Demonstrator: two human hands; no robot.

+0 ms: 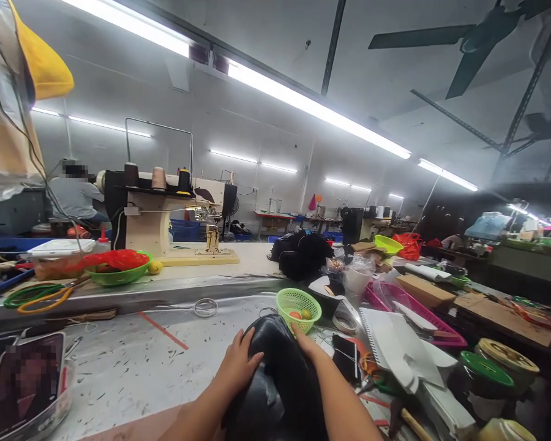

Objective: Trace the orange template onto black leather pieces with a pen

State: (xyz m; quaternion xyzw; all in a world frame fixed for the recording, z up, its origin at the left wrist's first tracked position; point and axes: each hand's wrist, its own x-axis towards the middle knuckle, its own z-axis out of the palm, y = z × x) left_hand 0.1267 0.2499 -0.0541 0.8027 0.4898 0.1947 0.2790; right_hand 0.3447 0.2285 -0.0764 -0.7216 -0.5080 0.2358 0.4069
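A glossy black leather-like piece (275,380), rounded at its far end, stands in front of me at the near edge of the table; I cannot tell its exact kind. My left hand (241,361) grips its left side, thumb lying over the top surface. On the opposite side my right hand (307,344) holds the edge, with most of its fingers hidden behind the piece. A light green plastic basket (298,303) with small round things inside stands just beyond the right hand.
A sewing machine (165,226) with thread spools stands across the table. Scissors (46,298) and a green bowl (119,275) lie left, above a phone (27,386). Right are a notepad (390,343), pink basket (459,337), jars (487,370) and a black fluffy pile (303,254).
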